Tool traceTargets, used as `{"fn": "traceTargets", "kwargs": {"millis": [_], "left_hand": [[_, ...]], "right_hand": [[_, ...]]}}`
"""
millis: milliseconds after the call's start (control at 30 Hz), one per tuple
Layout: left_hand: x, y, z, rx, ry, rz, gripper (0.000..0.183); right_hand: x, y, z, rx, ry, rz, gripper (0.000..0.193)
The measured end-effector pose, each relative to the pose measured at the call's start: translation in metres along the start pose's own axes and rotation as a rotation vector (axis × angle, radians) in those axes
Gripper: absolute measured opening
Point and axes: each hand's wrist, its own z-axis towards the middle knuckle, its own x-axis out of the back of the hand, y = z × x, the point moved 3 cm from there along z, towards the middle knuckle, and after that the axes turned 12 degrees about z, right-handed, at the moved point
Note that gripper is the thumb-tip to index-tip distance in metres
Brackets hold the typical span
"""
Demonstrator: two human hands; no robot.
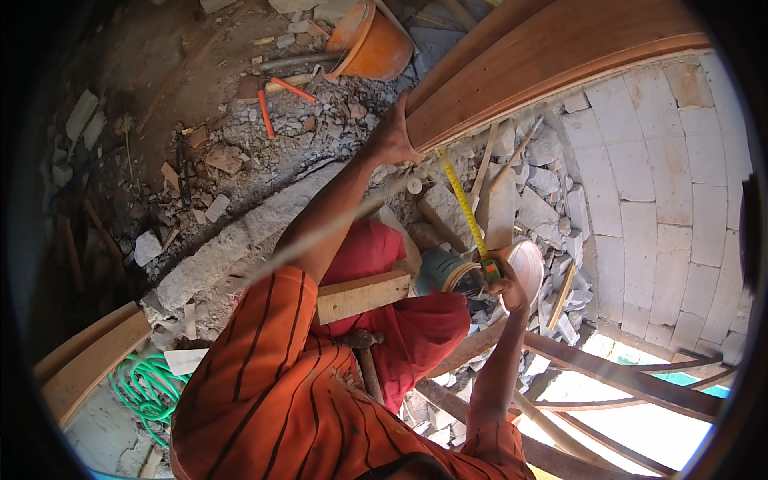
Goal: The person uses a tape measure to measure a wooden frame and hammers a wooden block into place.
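My left hand (392, 136) is closed round the near end of a long brown wooden beam (544, 56) with a stepped edge, which runs off to the upper right. In my right hand (507, 288) is a tape measure (490, 269) with a green and dark case. Its yellow blade (462, 200) is drawn out and reaches up to the beam's end, close to my left hand. Across my red-clothed legs lies a short wood block (364, 296), and a hammer (364, 342) rests beside it, against my striped orange clothing.
Beside my right hand stand a teal bucket (438, 270) and a pale round container (526, 264). Broken rubble (540, 212) lies along the block wall (656, 160). An orange bucket (372, 44) lies tipped at the back. Bent dark bars (624, 376) cross the lower right; a green hose (148, 388) coils lower left.
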Motion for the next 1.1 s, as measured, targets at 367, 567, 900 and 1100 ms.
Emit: {"fn": "traceTargets", "kwargs": {"millis": [367, 567, 900, 1100], "left_hand": [[0.000, 0.000, 0.000, 0.022, 0.021, -0.012, 0.143], [-0.004, -0.003, 0.002, 0.007, 0.047, -0.007, 0.142], [0.002, 0.002, 0.001, 0.009, 0.010, 0.046, 0.146], [0.001, 0.002, 0.002, 0.071, -0.031, 0.036, 0.142]], "right_hand": [[0.000, 0.003, 0.003, 0.064, -0.043, -0.057, 0.070], [0.000, 0.004, 0.004, 0.053, -0.028, -0.021, 0.071], [0.000, 0.003, 0.004, 0.025, -0.012, -0.003, 0.073], [0.000, 0.004, 0.005, 0.049, -0.033, -0.004, 0.073]]}}
